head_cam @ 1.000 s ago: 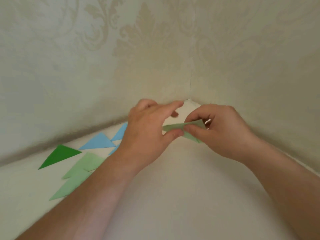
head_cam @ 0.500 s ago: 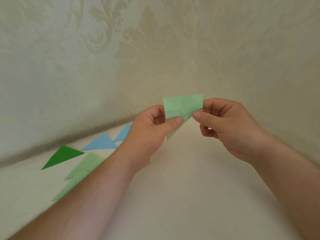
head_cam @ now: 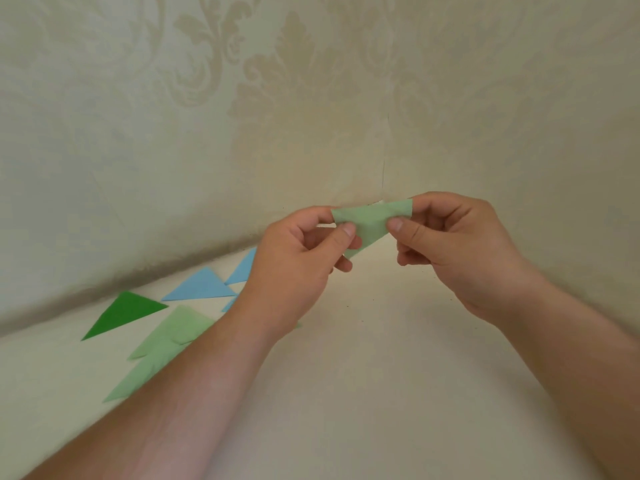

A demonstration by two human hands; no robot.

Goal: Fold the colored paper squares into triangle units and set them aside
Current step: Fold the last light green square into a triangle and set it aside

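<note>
A light green folded paper triangle hangs in the air above the cream surface, point down. My left hand pinches its left corner between thumb and fingers. My right hand pinches its upper right corner. On the surface to the left lie folded triangles: a dark green one, two overlapping light green ones, and blue ones partly hidden behind my left wrist.
The cream surface runs into a corner of two patterned beige walls just behind my hands. The walls close the far and right sides.
The paper rose from near the surface and turned upright between both hands. Since half a second ago it has sunk a little, with both pinches closer together.
</note>
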